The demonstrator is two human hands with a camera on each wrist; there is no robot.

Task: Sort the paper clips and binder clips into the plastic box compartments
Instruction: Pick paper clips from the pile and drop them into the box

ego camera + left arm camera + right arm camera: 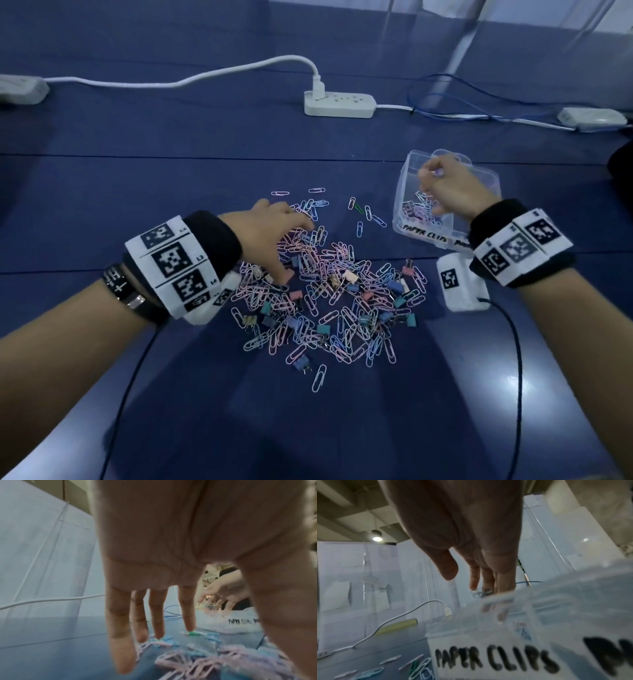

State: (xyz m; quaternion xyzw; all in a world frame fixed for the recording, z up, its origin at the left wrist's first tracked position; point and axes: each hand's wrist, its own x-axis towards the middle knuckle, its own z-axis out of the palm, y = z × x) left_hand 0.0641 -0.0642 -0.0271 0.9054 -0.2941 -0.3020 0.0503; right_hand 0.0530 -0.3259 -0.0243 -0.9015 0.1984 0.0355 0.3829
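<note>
A mixed pile of pastel paper clips (329,294) and small binder clips (410,319) lies mid-table. My left hand (291,250) rests on the pile's upper left; its fingers (120,642) are straight and spread, tips touching clips. A clear plastic box (404,192) stands at the right, its front compartment labelled PAPER CLIPS (493,661) and holding several clips (418,209). My right hand (426,178) hovers over that compartment. In the right wrist view a few paper clips (480,593) sit at its fingertips, with the thumb apart from the fingers. The box's second compartment is hidden behind my wrist.
A white power strip (339,104) with a plugged cable (191,80) lies at the back, and a blue wire (445,99) and a white adapter (592,118) sit back right. Loose clips (363,212) lie between pile and box. Black cables trail from both wrists.
</note>
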